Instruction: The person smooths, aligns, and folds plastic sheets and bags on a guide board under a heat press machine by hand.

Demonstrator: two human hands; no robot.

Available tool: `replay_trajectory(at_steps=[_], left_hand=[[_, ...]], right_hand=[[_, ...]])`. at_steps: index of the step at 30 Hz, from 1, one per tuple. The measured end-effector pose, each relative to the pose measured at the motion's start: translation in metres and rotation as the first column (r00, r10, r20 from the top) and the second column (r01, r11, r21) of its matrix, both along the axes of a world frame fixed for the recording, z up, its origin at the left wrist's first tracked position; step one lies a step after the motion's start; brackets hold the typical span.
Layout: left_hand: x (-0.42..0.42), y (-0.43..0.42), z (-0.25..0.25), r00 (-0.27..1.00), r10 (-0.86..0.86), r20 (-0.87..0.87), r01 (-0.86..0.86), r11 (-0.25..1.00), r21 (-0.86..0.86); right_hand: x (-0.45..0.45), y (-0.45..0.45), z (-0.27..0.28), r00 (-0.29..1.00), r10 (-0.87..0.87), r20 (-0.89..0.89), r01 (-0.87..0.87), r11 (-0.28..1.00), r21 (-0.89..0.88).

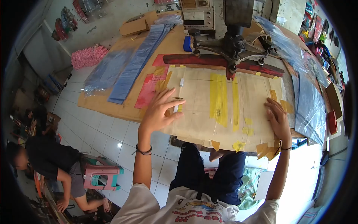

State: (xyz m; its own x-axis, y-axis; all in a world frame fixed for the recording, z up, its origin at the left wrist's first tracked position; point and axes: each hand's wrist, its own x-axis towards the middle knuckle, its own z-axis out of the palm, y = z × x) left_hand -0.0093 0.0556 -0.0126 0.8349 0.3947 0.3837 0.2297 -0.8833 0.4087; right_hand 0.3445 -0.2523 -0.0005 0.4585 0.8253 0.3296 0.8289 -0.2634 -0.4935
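Observation:
My left hand (161, 112) rests on the left part of a tan board (197, 112) patched with yellow tape, its fingers spread near a small white strip (181, 82). At the board's right edge, my right hand (278, 116) lies with fingers apart, beside some orange tape. Neither hand holds anything visible. Yellow strips (219, 100) run down the board's middle. Just beyond the board's far edge is a machine head with a red and black bar (197, 59). A red sheet (147, 89) shows to the left of the board.
Blue plastic strips (138, 63) and clear film (108, 71) lie on the table's left. More plastic (311, 104) covers the right side. A control box (197, 15) stands behind. At lower left, another person (52, 160) bends near a pink and green stool (102, 175).

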Motion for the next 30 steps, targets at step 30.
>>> replay_trajectory(at_steps=[30], left_hand=[[0.001,-0.010,0.003,0.992,-0.077,0.104,0.077,0.997,0.007]], right_hand=[[-0.002,0.001,-0.004,0.999,-0.040,-0.020,0.041,0.998,0.046]])
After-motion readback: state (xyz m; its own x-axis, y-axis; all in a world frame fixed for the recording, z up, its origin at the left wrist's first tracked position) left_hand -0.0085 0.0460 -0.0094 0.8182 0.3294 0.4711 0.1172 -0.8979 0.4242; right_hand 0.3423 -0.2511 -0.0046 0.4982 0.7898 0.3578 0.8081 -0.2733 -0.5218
